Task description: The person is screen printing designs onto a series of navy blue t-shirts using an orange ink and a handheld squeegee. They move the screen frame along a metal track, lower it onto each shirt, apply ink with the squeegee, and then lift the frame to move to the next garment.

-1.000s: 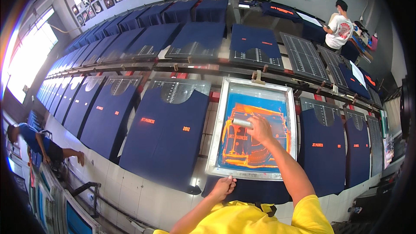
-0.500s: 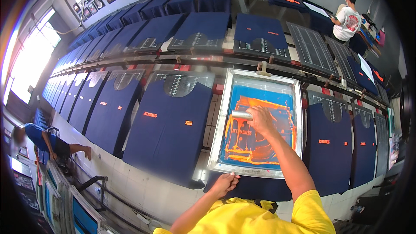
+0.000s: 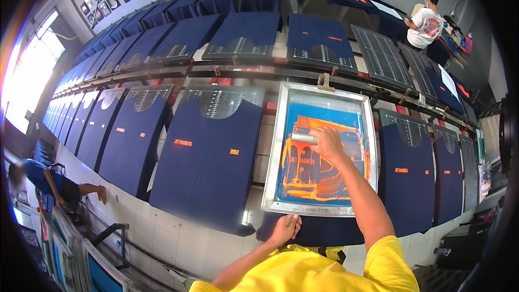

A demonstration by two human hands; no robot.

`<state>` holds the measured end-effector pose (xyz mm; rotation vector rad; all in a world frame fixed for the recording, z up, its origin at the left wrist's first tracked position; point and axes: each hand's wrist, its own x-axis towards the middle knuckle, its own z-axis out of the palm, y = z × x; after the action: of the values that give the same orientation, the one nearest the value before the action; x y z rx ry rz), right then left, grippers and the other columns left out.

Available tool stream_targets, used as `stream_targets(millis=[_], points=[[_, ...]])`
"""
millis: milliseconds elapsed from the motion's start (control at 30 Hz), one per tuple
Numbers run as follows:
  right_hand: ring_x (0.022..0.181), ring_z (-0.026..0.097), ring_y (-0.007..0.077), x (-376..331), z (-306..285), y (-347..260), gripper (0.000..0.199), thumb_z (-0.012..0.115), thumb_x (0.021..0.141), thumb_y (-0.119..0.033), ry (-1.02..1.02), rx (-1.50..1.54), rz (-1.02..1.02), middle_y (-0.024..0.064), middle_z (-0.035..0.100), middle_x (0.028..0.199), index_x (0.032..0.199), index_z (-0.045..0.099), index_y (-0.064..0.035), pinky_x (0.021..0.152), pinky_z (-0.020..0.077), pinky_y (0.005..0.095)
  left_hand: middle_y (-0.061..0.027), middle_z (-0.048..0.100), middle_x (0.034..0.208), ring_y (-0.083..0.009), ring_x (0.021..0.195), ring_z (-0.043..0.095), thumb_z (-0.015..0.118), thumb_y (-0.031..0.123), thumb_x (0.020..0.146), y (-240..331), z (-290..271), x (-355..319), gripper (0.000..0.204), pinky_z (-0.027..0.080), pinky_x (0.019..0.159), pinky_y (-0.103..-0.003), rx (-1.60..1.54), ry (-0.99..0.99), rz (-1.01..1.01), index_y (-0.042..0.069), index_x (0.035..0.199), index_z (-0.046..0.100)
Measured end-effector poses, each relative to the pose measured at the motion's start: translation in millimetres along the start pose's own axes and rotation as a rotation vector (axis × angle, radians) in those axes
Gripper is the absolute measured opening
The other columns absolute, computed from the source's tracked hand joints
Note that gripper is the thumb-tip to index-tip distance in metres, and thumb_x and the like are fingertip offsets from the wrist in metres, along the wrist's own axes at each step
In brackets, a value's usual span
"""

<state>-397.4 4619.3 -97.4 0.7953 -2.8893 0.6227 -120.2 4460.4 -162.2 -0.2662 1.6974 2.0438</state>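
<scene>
Right hand (image 3: 328,141) closed around squeegee (image 3: 305,138), pressed on orange-inked mesh inside screen frame (image 3: 272,165). Left hand (image 3: 285,228) laid flat, fingers spread, on navy shirt (image 3: 319,231) below frame's near edge.

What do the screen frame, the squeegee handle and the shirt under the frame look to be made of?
Screen frame: likely aluminium; pale grey, dull metallic sheen, straight flat rails.
Squeegee handle, gripped by the right hand: looks like bare metal, silver-grey and rounded, though it could be painted wood.
Shirt, pressed by the left hand: matte navy fabric, probably cotton knit; soft edges, no shine.
</scene>
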Motion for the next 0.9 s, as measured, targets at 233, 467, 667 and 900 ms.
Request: stream_targets(millis=[233,467,667,900], points=[[0.099,0.061,0.0254,-108,16,-57,0.038,0.082,0.069,-0.017,0.050,-0.112,-0.127,0.0031,0.069,0.105,0.105,0.072,-0.0113,0.083,0.0416,0.0445,-0.0049,0.052,0.061,-0.0131,0.045,0.046,0.041,0.029,0.112,-10,-5,6,0.037,0.039,0.045,-0.029,-0.060,-0.007,-0.043,0.000,0.095,0.057],[0.094,0.060,0.0211,-149,0,-93,0.041,0.077,0.067,-0.003,0.115,-0.093,-0.116,-0.0006,0.066,0.106,0.106,0.066,-0.0096,0.078,0.0402,0.0409,-0.0028,0.057,0.070,-0.0103,0.053,0.044,0.043,0.028,0.112,-8,-16,19,0.033,0.038,0.052,-0.023,-0.409,-0.106,-0.400,0.002,0.100,0.058],[0.097,0.060,0.0236,-165,13,-95,0.050,0.079,0.061,-0.002,0.114,-0.088,-0.114,0.0024,0.066,0.111,0.109,0.065,-0.0075,0.080,0.0420,0.0412,-0.0050,0.062,0.077,-0.0139,0.062,0.057,0.050,0.027,0.109,38,-40,-5,0.029,0.044,0.053,-0.027,0.005,-0.114,-0.250,0.001,0.115,0.060],[0.092,0.059,0.0246,-167,20,-94,0.032,0.069,0.073,-0.003,0.170,-0.095,-0.139,0.0024,0.065,0.104,0.104,0.066,-0.0068,0.075,0.0420,0.0400,-0.0183,0.058,0.135,-0.0337,0.132,0.052,0.056,-0.003,0.088,83,-48,6,0.043,0.043,0.104,-0.047,0.957,0.135,0.714,0.001,0.131,0.056]])
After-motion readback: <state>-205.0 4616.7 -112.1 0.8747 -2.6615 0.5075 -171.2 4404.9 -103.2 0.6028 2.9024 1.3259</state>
